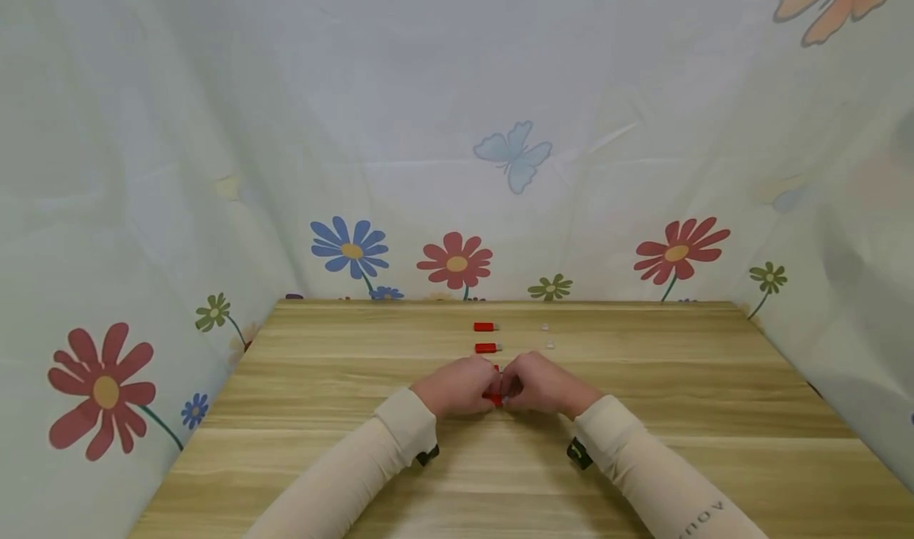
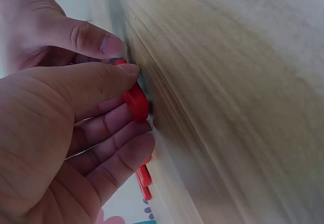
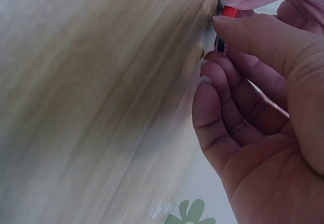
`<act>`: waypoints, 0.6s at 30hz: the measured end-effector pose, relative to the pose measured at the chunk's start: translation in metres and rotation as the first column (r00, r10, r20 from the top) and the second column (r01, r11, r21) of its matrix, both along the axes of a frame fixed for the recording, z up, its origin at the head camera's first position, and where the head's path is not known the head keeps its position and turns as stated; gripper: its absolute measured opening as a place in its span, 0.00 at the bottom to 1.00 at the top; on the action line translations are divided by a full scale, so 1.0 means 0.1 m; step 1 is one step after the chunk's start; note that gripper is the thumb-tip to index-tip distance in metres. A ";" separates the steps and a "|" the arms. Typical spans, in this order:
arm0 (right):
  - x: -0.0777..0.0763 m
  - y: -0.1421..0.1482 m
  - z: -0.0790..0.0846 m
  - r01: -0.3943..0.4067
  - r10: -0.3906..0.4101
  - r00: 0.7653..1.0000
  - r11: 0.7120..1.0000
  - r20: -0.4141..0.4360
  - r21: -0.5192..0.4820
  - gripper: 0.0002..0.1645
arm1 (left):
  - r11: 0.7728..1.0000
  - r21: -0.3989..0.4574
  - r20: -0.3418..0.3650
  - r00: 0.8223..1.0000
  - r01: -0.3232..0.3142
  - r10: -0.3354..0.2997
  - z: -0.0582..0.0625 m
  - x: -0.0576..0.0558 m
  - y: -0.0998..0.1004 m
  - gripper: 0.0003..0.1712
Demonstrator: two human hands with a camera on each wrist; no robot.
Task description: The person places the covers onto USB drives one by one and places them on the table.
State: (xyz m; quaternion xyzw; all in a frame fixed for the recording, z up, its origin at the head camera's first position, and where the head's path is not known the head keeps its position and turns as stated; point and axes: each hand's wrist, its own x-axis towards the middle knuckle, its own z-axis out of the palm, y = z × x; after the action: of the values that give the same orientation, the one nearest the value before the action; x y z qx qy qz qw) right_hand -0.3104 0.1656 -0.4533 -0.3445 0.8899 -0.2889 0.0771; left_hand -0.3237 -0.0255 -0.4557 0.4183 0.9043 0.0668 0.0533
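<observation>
My left hand [image 1: 460, 386] pinches a red USB flash drive [image 2: 136, 102] between thumb and fingers, just over the table. Opposite it, my right hand [image 1: 543, 384] pinches a clear cap [image 3: 220, 46] at the drive's metal plug end. The plug shows dark through the see-through plastic. Both thumbs lie close together along the drive, and the fingertips hide much of the cap. Just beyond the hands, another bit of red [image 1: 496, 368] shows partly hidden on the table.
Farther back lie two more red flash drives, a far one [image 1: 483, 327] and a nearer one [image 1: 486, 348]. To their right sit two small clear caps, one [image 1: 544, 328] behind the other [image 1: 550, 345]. A flowered curtain [image 1: 400, 126] hangs around the wooden table [image 1: 343, 325].
</observation>
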 end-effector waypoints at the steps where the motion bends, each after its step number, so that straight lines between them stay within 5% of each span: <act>1: 0.00 0.00 0.00 0.000 0.000 1.000 1.000 -0.005 0.001 0.05 | 1.000 -0.002 -0.001 1.000 0.001 -0.001 0.00 0.00 0.00 0.09; 18: -0.02 -0.02 -0.02 0.024 -0.023 1.000 0.999 -0.014 0.021 0.04 | 1.000 -0.007 0.026 0.999 -0.026 0.026 -0.02 -0.02 0.01 0.07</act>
State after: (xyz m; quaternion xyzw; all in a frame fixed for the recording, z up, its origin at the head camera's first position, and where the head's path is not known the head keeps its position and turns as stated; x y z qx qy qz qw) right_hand -0.3123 0.1641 -0.4556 -0.3350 0.8975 -0.2779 0.0715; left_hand -0.3258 -0.0248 -0.4573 0.4054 0.9091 0.0700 0.0656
